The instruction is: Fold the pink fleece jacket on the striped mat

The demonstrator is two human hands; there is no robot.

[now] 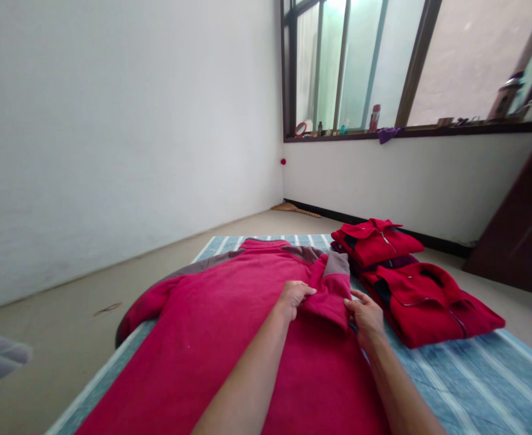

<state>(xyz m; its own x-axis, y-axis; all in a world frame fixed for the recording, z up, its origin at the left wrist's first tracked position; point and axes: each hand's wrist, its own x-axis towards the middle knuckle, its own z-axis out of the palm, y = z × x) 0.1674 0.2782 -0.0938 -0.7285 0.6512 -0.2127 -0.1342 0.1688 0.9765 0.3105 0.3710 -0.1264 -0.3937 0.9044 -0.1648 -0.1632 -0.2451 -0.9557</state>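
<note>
a pink-red jacket [211,320] lies spread on the striped cloth [451,374], seemingly to flatten its back; the left hand [295,298] pinches the turned-in sleeve [333,297], the right hand [369,315] its outer edge, probably to square the fold; folded red garments [422,305] sit rightward, apparently leaving room.

The spread jacket [220,320] looks like soft, matt fleece, the folded garments [433,311] matt cloth, the wall [130,133] smooth and matt, the window pane [358,72] smooth glass.

Blue cloth [465,374] w/ jkt [220,320], folded jkts [433,311]
</note>
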